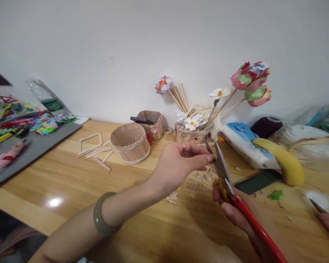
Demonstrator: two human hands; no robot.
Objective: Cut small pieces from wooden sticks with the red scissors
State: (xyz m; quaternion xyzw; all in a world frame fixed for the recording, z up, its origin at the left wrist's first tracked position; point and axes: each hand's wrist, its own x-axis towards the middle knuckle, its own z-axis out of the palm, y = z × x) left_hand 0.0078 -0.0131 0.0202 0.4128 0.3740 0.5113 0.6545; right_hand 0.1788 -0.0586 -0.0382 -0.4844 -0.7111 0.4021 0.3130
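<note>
1. Scissors, red-handled: held at the lower right, blades parted and pointing up towards the left hand's fingertips.
2. Right hand: fingers wrapped about the scissors' handles, partly hidden by them.
3. Left hand: thumb and fingertips pinched together just beside the blades; whatever they grip is too small to tell. Gold-coloured ring on one finger; green bangle on the forearm.
4. Wood chips: pale, scattered over the bench beneath and beyond the hands.
5. Round basket: slatted, braid-trimmed, left of the left hand; thin wooden sticks beside it.
6. Second basket: behind the first, a dark flat object across its rim.
7. Decorated container: beyond the left hand, bearing white flowers, pale rods and coloured paper flowers.
8. Banana: at right, partly over a white-and-blue packet.
</note>
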